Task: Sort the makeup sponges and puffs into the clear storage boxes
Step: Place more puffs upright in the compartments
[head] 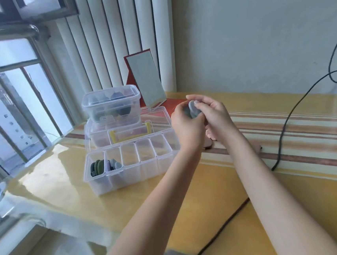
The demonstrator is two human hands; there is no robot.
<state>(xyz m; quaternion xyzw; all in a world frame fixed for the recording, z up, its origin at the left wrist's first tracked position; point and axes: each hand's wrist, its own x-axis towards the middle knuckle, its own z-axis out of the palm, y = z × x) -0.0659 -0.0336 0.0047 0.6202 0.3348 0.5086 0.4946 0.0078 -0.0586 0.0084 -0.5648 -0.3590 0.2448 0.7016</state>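
Clear plastic makes up every container here. Nearest on the yellow worktop [71, 196] sits a long divided box [134, 163] with its lid [134, 126] swung open behind it. It has a row of compartments — the leftmost holds dark green puffs [96, 168] standing on edge, the next holds pale lilac and blue-grey puffs [112, 165], and the rest look empty. Behind it, on another clear box, stands a lidded tub [110, 104] with dark blue and green puffs showing through its walls.

To the right of the boxes, both hands meet above the worktop. The left hand [187, 123] and the right hand [213, 110] together grip a small grey-blue puff [193, 108], fingers curled round it. Pinkish puffs [209, 137] lie on the worktop just below the hands, mostly hidden.

A red-framed mirror [146, 82] leans upright behind the tub, and a black cable [286, 124] trails across the striped cloth — right of the hands.
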